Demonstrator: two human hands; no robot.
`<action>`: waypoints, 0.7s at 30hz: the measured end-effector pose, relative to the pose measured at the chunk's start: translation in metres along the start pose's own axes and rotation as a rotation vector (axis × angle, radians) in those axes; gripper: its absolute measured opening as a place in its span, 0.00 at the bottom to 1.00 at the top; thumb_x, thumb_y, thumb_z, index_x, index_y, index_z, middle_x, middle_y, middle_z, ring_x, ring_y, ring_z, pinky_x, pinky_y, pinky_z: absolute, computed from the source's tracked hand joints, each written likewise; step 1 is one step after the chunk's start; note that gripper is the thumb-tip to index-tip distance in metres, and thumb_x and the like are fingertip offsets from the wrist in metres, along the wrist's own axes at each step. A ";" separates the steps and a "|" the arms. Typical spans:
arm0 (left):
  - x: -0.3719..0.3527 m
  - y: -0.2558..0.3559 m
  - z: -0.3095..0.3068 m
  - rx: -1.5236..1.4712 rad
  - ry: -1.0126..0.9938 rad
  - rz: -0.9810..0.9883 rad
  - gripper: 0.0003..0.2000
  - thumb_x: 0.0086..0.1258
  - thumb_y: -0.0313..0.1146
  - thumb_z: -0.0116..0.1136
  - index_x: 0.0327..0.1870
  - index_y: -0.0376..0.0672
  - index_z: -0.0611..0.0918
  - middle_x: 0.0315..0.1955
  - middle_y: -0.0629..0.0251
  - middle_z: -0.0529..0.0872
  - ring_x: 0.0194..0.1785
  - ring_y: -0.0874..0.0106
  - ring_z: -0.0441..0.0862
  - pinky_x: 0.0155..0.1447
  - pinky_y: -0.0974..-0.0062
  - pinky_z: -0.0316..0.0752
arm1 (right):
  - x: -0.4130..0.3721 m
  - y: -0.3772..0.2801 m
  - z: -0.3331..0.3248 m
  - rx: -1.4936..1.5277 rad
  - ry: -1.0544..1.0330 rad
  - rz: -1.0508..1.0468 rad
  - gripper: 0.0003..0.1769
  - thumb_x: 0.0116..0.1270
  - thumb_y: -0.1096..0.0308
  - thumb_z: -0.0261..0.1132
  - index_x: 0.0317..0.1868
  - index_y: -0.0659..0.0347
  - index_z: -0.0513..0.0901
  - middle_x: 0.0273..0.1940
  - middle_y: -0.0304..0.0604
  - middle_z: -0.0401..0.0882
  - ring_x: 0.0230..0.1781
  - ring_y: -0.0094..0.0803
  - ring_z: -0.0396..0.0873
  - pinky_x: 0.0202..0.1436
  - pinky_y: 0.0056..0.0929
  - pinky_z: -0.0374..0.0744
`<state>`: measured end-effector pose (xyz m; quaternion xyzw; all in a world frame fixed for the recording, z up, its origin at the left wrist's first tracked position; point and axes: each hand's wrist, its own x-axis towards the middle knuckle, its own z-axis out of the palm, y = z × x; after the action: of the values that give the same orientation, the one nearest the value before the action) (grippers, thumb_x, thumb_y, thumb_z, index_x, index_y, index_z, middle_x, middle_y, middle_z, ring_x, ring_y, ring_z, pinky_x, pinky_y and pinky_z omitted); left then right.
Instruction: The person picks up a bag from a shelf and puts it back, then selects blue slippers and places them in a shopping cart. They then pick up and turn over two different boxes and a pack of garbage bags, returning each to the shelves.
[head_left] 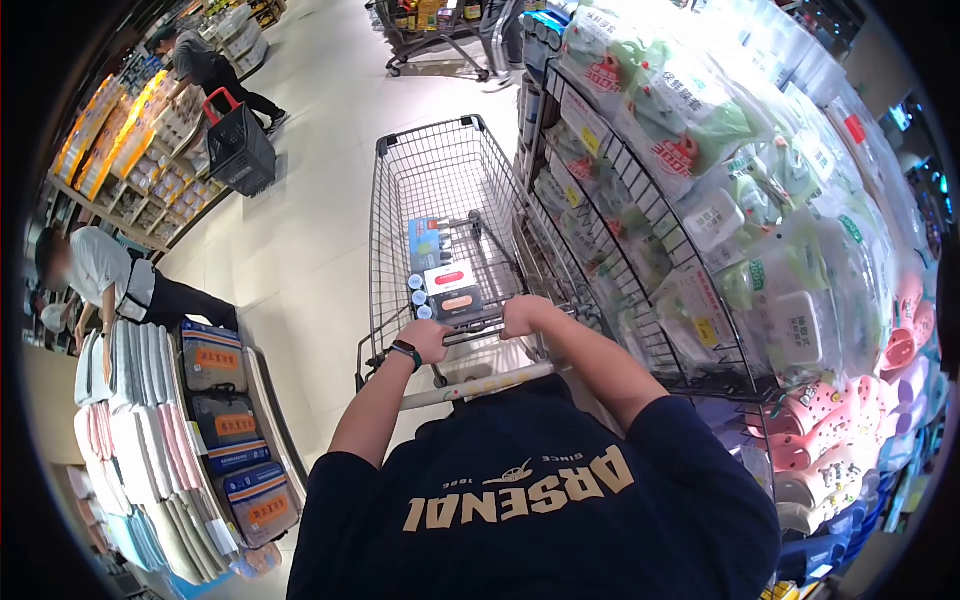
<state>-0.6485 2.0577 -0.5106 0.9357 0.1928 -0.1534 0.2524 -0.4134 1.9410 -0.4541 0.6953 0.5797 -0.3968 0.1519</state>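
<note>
My left hand [425,342], with a dark band at the wrist, is wrapped round the near rail of a wire shopping cart [400,170]. On the same rail, further right, my right hand [522,316] is closed too. Inside the cart lie a blue package [424,243], a white box with a red mark [449,279], a dark box with an orange label [457,303] and several small round-topped containers [419,298] at their left. A pale handle bar [475,386] crosses between the cart and my dark shirt.
At right, a wire rack [640,200] of bagged goods stands close beside the cart, with pink clogs [810,425] below. At left are folded textiles [140,420], a person [120,275] and another person near a black basket [240,155]. Another cart [435,38] is ahead.
</note>
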 end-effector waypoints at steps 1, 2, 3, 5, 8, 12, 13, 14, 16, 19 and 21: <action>0.004 -0.006 -0.004 0.007 0.006 0.010 0.23 0.54 0.34 0.56 0.55 0.59 0.85 0.34 0.53 0.88 0.41 0.53 0.85 0.47 0.56 0.81 | 0.006 -0.001 -0.004 0.002 -0.004 0.007 0.27 0.53 0.48 0.67 0.45 0.63 0.88 0.47 0.57 0.86 0.50 0.51 0.83 0.56 0.43 0.80; 0.011 -0.013 -0.009 0.000 0.003 0.017 0.23 0.54 0.34 0.56 0.55 0.59 0.85 0.34 0.53 0.88 0.41 0.53 0.85 0.47 0.56 0.81 | 0.014 -0.002 -0.012 0.016 -0.003 0.022 0.29 0.53 0.47 0.68 0.46 0.63 0.88 0.49 0.56 0.85 0.51 0.51 0.83 0.56 0.43 0.80; 0.014 -0.019 -0.013 0.018 0.013 0.009 0.23 0.54 0.34 0.56 0.54 0.59 0.86 0.34 0.53 0.88 0.40 0.54 0.86 0.46 0.56 0.81 | 0.018 -0.003 -0.016 0.027 -0.004 0.036 0.30 0.53 0.46 0.69 0.47 0.64 0.87 0.52 0.56 0.84 0.53 0.50 0.83 0.57 0.43 0.80; 0.016 -0.027 -0.020 0.036 0.043 0.000 0.20 0.54 0.34 0.56 0.50 0.58 0.87 0.32 0.54 0.88 0.39 0.54 0.86 0.45 0.57 0.82 | 0.029 -0.004 -0.019 0.036 -0.008 0.034 0.30 0.53 0.46 0.69 0.46 0.64 0.87 0.52 0.56 0.84 0.52 0.50 0.83 0.57 0.43 0.80; 0.026 -0.046 -0.028 0.053 0.049 0.025 0.19 0.54 0.35 0.57 0.49 0.57 0.87 0.32 0.55 0.88 0.38 0.55 0.86 0.45 0.58 0.82 | 0.047 -0.009 -0.031 0.035 -0.003 0.030 0.30 0.52 0.47 0.69 0.46 0.64 0.87 0.51 0.57 0.84 0.52 0.51 0.83 0.56 0.43 0.80; 0.039 -0.063 -0.048 0.084 0.053 0.017 0.19 0.53 0.35 0.59 0.49 0.54 0.86 0.31 0.56 0.88 0.37 0.55 0.86 0.43 0.57 0.82 | 0.067 -0.009 -0.049 0.032 0.017 0.015 0.29 0.51 0.47 0.68 0.43 0.64 0.88 0.49 0.57 0.85 0.51 0.51 0.83 0.55 0.43 0.81; 0.043 -0.069 -0.051 0.083 0.053 0.013 0.19 0.53 0.35 0.59 0.49 0.54 0.86 0.31 0.56 0.88 0.37 0.55 0.86 0.43 0.57 0.82 | 0.074 -0.010 -0.054 0.019 0.025 0.005 0.29 0.51 0.47 0.68 0.42 0.64 0.88 0.48 0.57 0.85 0.50 0.51 0.83 0.55 0.43 0.81; 0.048 -0.075 -0.055 0.101 0.051 0.022 0.19 0.53 0.35 0.59 0.49 0.53 0.86 0.30 0.56 0.88 0.37 0.55 0.86 0.43 0.57 0.82 | 0.081 -0.011 -0.060 0.020 0.024 0.000 0.29 0.51 0.47 0.68 0.42 0.64 0.88 0.48 0.57 0.85 0.50 0.51 0.83 0.55 0.43 0.81; 0.055 -0.089 -0.064 0.115 0.045 0.023 0.19 0.53 0.35 0.60 0.49 0.53 0.86 0.30 0.56 0.88 0.37 0.55 0.86 0.43 0.57 0.82 | 0.095 -0.011 -0.071 0.040 -0.020 0.010 0.28 0.50 0.46 0.68 0.40 0.64 0.89 0.47 0.57 0.85 0.49 0.51 0.84 0.54 0.42 0.81; 0.069 -0.105 -0.076 0.092 0.059 0.036 0.19 0.52 0.35 0.60 0.48 0.52 0.85 0.30 0.56 0.88 0.37 0.55 0.86 0.42 0.57 0.81 | 0.125 -0.005 -0.087 0.020 -0.094 -0.082 0.29 0.47 0.45 0.70 0.38 0.64 0.89 0.44 0.56 0.86 0.44 0.51 0.84 0.50 0.42 0.81; 0.080 -0.118 -0.085 0.105 0.033 0.031 0.18 0.53 0.36 0.61 0.48 0.52 0.86 0.29 0.55 0.87 0.36 0.55 0.86 0.42 0.57 0.81 | 0.142 -0.002 -0.096 0.051 -0.162 -0.114 0.35 0.44 0.37 0.73 0.33 0.65 0.89 0.37 0.58 0.86 0.40 0.51 0.84 0.46 0.42 0.80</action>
<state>-0.6139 2.2200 -0.5202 0.9530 0.1743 -0.1441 0.2019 -0.3770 2.1032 -0.4957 0.6304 0.5939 -0.4743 0.1578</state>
